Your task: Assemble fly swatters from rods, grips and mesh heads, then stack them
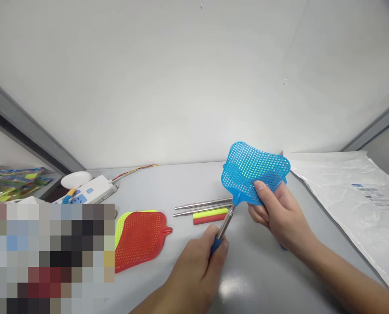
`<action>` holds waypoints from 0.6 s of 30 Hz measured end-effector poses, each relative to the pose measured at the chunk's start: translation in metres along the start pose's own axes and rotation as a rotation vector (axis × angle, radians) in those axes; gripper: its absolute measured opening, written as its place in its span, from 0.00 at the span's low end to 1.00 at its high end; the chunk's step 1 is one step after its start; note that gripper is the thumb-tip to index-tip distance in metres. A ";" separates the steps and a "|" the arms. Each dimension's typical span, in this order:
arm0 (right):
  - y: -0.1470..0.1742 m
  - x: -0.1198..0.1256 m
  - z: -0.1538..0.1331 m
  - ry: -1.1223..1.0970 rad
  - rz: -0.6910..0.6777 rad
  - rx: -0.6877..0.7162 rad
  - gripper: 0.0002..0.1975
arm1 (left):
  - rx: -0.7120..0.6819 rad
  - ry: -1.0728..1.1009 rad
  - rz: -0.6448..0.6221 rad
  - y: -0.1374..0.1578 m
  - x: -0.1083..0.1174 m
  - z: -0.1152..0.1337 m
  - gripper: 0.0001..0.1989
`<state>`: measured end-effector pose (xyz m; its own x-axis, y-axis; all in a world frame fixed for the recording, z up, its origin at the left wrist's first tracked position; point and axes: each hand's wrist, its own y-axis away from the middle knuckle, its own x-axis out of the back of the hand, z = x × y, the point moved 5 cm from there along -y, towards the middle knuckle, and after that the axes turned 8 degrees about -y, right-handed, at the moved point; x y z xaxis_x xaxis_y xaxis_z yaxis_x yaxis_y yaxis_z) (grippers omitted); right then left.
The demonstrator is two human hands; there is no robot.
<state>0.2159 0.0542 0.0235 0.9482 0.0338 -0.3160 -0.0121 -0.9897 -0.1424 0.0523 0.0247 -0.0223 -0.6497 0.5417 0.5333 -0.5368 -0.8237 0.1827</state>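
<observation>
A blue fly swatter [246, 168] is held up over the table, its mesh head tilted up and its metal rod pointing down toward me. My left hand [202, 266] is closed around the blue grip at the rod's lower end. My right hand [276, 211] pinches the mesh head at its lower right edge, thumb on the near face. Something blue and yellow-green shows behind the mesh, mostly hidden. On the table lie a red swatter head [142, 240] and a yellow swatter head [121, 220] partly under it. Metal rods [194, 205] with a yellow grip [210, 213] and a red grip [207, 219] lie behind my left hand.
A white plastic bag [341, 196] covers the table's right side. At the left are a power strip [96, 189] with a plug and wires, a white round object [76, 179] and colourful packets [24, 179]. A white wall rises behind the table. The lower left corner is pixelated.
</observation>
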 end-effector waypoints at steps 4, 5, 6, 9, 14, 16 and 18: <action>0.005 0.001 -0.005 0.005 0.021 -0.009 0.14 | -0.016 0.190 -0.020 0.005 -0.002 0.004 0.19; 0.006 0.001 -0.006 0.003 0.020 -0.003 0.14 | -0.013 0.280 -0.047 0.006 -0.004 0.006 0.20; 0.007 0.001 -0.006 0.000 0.014 -0.001 0.15 | -0.007 0.371 -0.077 0.007 -0.005 0.006 0.22; 0.010 -0.002 -0.002 0.000 -0.020 -0.038 0.15 | 0.047 0.589 -0.112 0.007 -0.005 0.006 0.26; 0.019 -0.013 0.010 0.080 -0.084 -0.139 0.14 | 0.083 0.652 -0.068 0.002 0.002 0.003 0.22; 0.021 -0.016 0.012 0.092 -0.084 -0.145 0.13 | 0.069 0.628 -0.062 0.001 0.004 0.003 0.22; 0.022 -0.017 0.013 0.089 -0.074 -0.141 0.13 | 0.054 0.596 -0.055 0.002 0.005 0.003 0.21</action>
<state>0.1955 0.0340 0.0135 0.9694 0.1010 -0.2239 0.0973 -0.9949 -0.0277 0.0499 0.0255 -0.0164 -0.8198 0.5718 -0.0308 -0.5606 -0.7905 0.2467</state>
